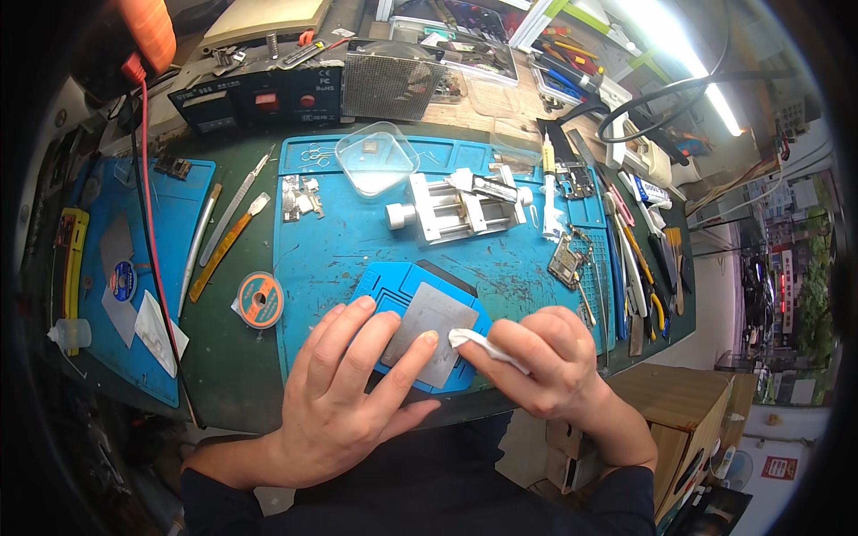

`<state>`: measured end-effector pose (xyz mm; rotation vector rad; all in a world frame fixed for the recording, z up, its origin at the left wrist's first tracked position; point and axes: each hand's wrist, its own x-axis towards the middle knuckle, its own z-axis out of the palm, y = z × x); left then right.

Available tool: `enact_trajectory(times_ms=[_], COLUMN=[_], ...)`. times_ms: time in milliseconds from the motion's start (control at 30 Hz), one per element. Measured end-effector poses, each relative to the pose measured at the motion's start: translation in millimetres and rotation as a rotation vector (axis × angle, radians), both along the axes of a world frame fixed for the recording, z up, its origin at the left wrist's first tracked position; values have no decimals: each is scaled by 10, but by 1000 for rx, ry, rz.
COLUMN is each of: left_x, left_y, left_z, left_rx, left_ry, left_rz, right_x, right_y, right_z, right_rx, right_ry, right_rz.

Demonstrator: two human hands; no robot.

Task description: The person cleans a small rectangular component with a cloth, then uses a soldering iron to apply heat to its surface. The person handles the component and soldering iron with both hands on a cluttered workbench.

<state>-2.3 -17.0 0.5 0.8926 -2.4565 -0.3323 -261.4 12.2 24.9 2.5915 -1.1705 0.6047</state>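
Observation:
A thin grey metal plate (438,313) lies on a small blue pad (393,281) near the bench's front edge. My left hand (349,393) is open, fingers spread, its fingertips resting on the plate and the pad's left side. Pinched in my right hand (550,362) is a folded white wipe (487,347), whose tip reaches the plate's right edge. Whether the tip presses on the plate I cannot tell. Behind the pad stands a silver clamp fixture (465,210), and to the left sits an orange-labelled spool (260,299).
A large blue work mat (313,241) covers mid-bench. A clear plastic box (375,161) and a syringe (548,156) stand toward the back. Circuit boards (572,259) and several hand tools (639,259) lie at right. A red cable (152,196) hangs at left.

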Motion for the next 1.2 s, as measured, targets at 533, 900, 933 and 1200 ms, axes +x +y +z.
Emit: enact_trajectory(times_ms=[533, 900, 933, 1200], left_x=[-1, 2, 2, -1], left_y=[-5, -1, -1, -6], left_z=[8, 20, 21, 13], left_rx=[4, 10, 8, 9], left_ry=[6, 2, 2, 9], left_rz=[0, -1, 0, -3], right_x=[6, 0, -1, 2], right_y=[-13, 4, -2, 33], right_z=[-12, 9, 15, 2], right_rx=[-17, 20, 26, 26], right_ry=[-22, -10, -3, -25], right_rz=[23, 1, -14, 12])
